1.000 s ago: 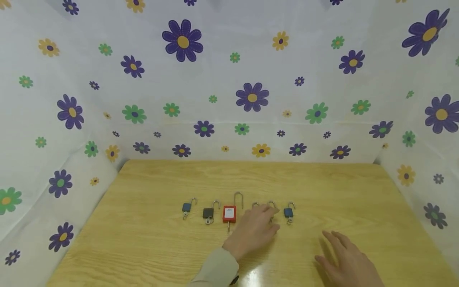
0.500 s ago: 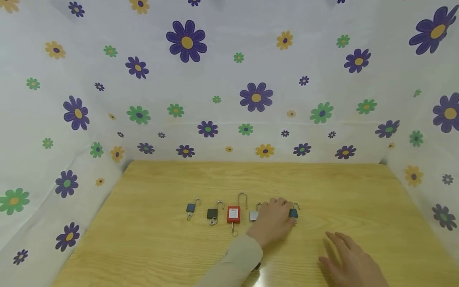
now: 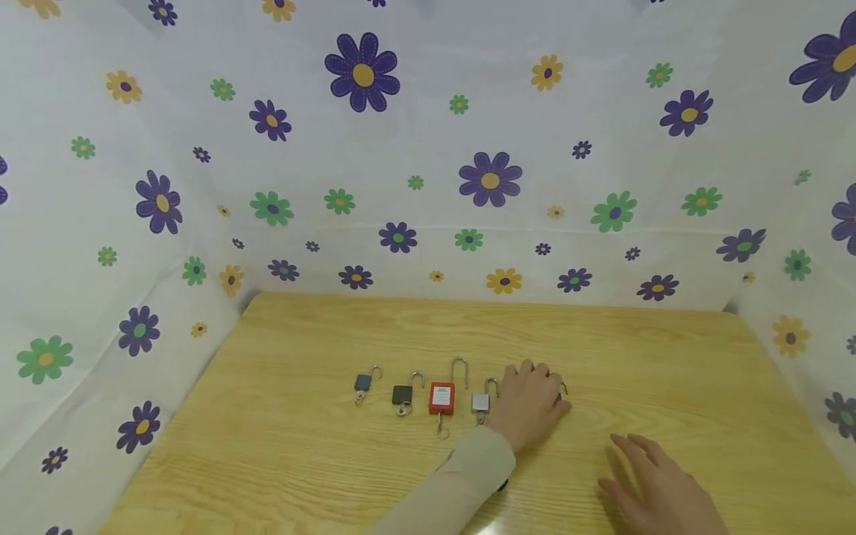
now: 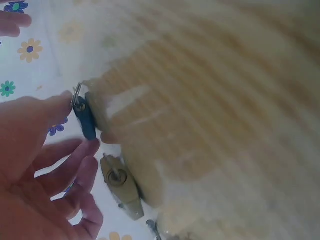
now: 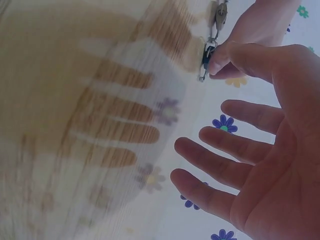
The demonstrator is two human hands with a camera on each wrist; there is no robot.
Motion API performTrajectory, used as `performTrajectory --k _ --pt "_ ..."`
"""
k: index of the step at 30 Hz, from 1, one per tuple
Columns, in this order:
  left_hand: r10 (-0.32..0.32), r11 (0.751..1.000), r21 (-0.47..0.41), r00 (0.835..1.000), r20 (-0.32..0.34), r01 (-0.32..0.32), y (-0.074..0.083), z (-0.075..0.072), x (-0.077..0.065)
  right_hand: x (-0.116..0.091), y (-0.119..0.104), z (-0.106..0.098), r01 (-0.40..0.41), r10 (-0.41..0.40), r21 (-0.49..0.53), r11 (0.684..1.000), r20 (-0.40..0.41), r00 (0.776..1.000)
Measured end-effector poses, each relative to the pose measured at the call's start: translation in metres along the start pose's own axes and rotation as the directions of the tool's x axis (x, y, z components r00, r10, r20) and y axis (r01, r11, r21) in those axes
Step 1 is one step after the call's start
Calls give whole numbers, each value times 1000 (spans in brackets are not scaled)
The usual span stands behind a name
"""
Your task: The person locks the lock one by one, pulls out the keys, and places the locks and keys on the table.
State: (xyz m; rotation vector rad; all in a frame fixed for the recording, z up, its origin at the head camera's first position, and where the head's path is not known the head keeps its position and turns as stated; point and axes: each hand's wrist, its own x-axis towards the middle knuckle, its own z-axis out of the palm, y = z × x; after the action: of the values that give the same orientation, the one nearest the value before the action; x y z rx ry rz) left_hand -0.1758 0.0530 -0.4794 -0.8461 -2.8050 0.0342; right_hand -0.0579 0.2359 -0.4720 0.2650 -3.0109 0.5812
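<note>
On a yellow wood-grain counter (image 3: 321, 475), the left hand (image 3: 528, 403) pinches a small blue rectangular padlock (image 4: 86, 119) at the right end of a padlock row (image 3: 441, 398). The right hand (image 3: 658, 487) is nearby, fingers spread apart.

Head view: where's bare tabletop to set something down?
Free: beyond the padlock row up to the flowered curtain; left of the leftmost blue padlock; beyond the right hand. Crowded: the row itself, worst at its right end, under the left hand.
</note>
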Motion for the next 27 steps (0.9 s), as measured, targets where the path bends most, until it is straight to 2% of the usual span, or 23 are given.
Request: performTrajectory --k 8,13,17,20,22,24,27 --pt "-87 996 42 992 87 84 2 -6 1 -1 3 4 9 -9 1 1000 -4 1000" --pt "-106 994 19 986 131 104 3 -11 1 0 5 -3 -5 5 8 1000 10 1000" --pt "-106 993 -27 982 155 112 5 -13 1 2 6 -10 -9 10 17 1000 -20 1000" --pt "-113 982 -132 981 160 135 5 -13 2 2 7 -13 -8 8 25 1000 -26 1000" --pt "-127 956 -240 977 172 167 5 -13 2 3 8 -14 -13 14 23 1000 -15 1000" --pt "-148 910 -359 972 182 205 4 -11 1 3 9 -14 -20 20 19 1000 -1 1000" --pt "-203 798 -538 961 186 272 1 -10 -2 4 9 -14 -27 27 9 1000 11 1000"
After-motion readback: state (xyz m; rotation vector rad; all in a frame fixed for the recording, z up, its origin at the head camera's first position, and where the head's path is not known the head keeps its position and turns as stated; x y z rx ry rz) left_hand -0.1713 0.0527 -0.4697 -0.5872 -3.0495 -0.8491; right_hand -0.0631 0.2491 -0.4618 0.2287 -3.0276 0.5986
